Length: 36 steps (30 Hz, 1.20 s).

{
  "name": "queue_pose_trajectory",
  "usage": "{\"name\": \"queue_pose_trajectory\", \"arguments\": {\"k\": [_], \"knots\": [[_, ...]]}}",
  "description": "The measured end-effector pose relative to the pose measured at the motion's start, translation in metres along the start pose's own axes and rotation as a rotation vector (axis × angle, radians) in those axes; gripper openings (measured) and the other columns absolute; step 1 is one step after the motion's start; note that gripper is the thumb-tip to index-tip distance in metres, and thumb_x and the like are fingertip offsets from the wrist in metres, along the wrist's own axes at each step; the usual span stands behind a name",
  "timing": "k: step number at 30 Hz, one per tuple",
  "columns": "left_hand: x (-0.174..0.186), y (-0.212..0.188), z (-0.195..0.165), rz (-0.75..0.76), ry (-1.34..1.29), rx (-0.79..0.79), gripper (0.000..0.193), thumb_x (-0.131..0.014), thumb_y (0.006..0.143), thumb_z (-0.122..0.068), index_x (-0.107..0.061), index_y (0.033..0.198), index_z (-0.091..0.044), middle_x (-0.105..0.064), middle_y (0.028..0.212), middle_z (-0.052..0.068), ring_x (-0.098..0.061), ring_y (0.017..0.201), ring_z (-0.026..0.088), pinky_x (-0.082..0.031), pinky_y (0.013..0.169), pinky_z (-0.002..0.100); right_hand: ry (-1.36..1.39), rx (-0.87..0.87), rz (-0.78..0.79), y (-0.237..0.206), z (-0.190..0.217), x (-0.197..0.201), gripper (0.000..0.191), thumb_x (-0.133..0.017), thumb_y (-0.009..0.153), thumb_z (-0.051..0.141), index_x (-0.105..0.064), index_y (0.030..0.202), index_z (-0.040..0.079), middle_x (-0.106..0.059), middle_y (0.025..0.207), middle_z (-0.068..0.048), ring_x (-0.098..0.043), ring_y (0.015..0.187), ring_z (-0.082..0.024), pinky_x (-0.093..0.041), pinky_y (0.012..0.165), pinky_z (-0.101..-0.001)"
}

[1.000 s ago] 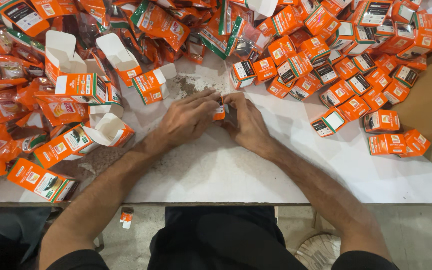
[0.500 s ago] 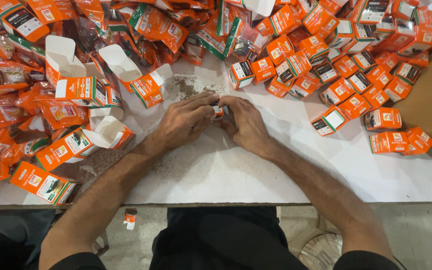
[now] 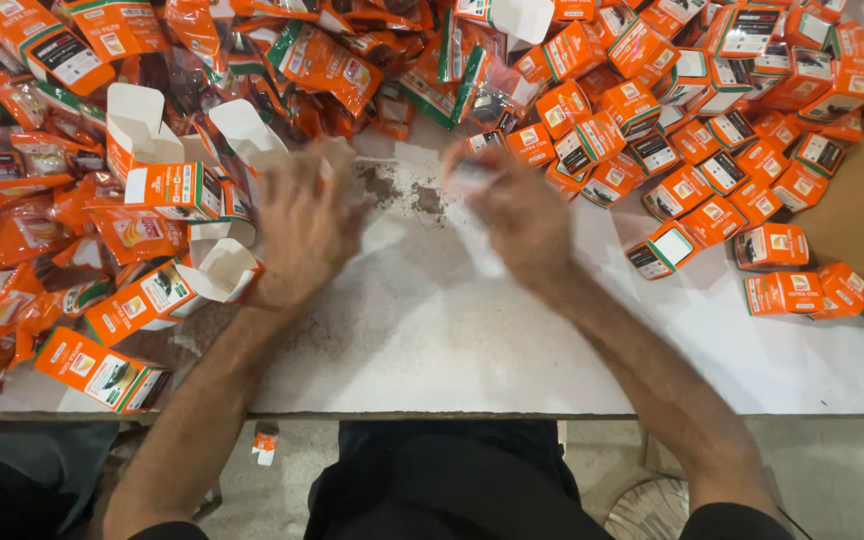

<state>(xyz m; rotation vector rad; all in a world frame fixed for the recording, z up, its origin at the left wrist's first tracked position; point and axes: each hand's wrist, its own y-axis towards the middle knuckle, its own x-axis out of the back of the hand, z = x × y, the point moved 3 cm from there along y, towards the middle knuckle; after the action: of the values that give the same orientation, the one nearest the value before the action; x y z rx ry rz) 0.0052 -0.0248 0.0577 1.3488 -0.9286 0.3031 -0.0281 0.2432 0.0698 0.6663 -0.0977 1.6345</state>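
On the white table [image 3: 512, 340] I have both hands apart now. My left hand [image 3: 304, 222] is blurred with motion, fingers spread and loose, over the open-flapped orange and white cartons [image 3: 174, 185] at the left; I cannot tell whether it touches one, and it looks to be holding nothing. My right hand [image 3: 518, 208] is curled around a small pale thing [image 3: 474, 172] pinched at the fingertips, just beside the heap of closed orange boxes [image 3: 712, 150] that spreads to the right. Blur keeps me from saying whether that thing is a small box or a sachet, so its long axis and which way it points I cannot tell; at a guess it lies roughly crosswise, its end toward the heap.

Between my hands lies a patch of dark spilled powder [image 3: 404, 192]. Behind it are orange foil pouches [image 3: 322, 60], piled across the back and the left side.

To do this well, I would judge it best to keep the right hand's pinch firm but light so the thing is not crushed, hold it clear of the powder, and bring the left hand onto a single carton by its open flap, not raking through the pile.
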Motion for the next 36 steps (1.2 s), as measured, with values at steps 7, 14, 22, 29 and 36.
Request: {"name": "queue_pose_trajectory", "arguments": {"k": [7, 14, 22, 29, 36], "knots": [[0.003, 0.009, -0.005, 0.009, -0.193, 0.108, 0.045, -0.071, 0.08, -0.001, -0.062, 0.124, -0.003, -0.063, 0.115, 0.018, -0.059, 0.109, 0.038, -0.05, 0.092, 0.049, -0.119, 0.329, 0.059, -0.005, 0.02, -0.015, 0.095, -0.081, 0.091, 0.026, -0.019, 0.159, 0.006, -0.033, 0.16, -0.025, -0.042, 0.143, -0.032, -0.037, 0.119, -0.0484], [-0.052, 0.051, -0.036, 0.02, -0.875, 0.235, 0.011, -0.06, 0.108, -0.011, -0.065, 0.109, -0.002, -0.067, 0.092, 0.016, -0.067, 0.078, 0.032, -0.054, 0.074, 0.045, 0.19, -0.014, 0.258, -0.024, -0.019, -0.045, 0.081, -0.066, 0.089, 0.004, -0.026, 0.159, 0.003, -0.055, 0.143, -0.02, -0.056, 0.137, -0.031, -0.051, 0.11, -0.0421], [-0.133, 0.149, -0.026, -0.075, -0.248, 0.015, 0.105, -0.09, 0.062, -0.029, -0.035, 0.146, 0.001, -0.053, 0.119, 0.029, -0.058, 0.105, 0.044, -0.059, 0.074, 0.047, -0.098, 0.229, 0.181, -0.019, -0.019, -0.041, 0.06, -0.073, 0.094, 0.012, -0.038, 0.141, -0.002, -0.056, 0.133, -0.024, -0.055, 0.127, -0.042, -0.045, 0.108, -0.047], [-0.118, 0.123, -0.014, -0.09, -0.299, 0.026, 0.083, -0.08, 0.085, -0.01, -0.034, 0.153, -0.002, -0.065, 0.111, 0.018, -0.066, 0.098, 0.039, -0.057, 0.076, 0.047, -0.053, 0.267, 0.149, -0.019, -0.027, -0.036, 0.056, -0.079, 0.097, 0.021, -0.048, 0.137, -0.004, -0.055, 0.133, -0.021, -0.057, 0.126, -0.036, -0.047, 0.108, -0.0438], [-0.018, 0.053, -0.006, -0.123, -0.72, 0.248, 0.043, -0.067, 0.1, 0.007, -0.057, 0.14, -0.002, -0.062, 0.101, 0.018, -0.062, 0.079, 0.03, -0.052, 0.071, 0.038, 0.041, 0.19, 0.057, -0.016, -0.03, -0.033, 0.063, -0.089, 0.082, 0.021, -0.06, 0.13, -0.006, -0.069, 0.117, -0.016, -0.067, 0.11, -0.023, -0.053, 0.097, -0.0363]]}}
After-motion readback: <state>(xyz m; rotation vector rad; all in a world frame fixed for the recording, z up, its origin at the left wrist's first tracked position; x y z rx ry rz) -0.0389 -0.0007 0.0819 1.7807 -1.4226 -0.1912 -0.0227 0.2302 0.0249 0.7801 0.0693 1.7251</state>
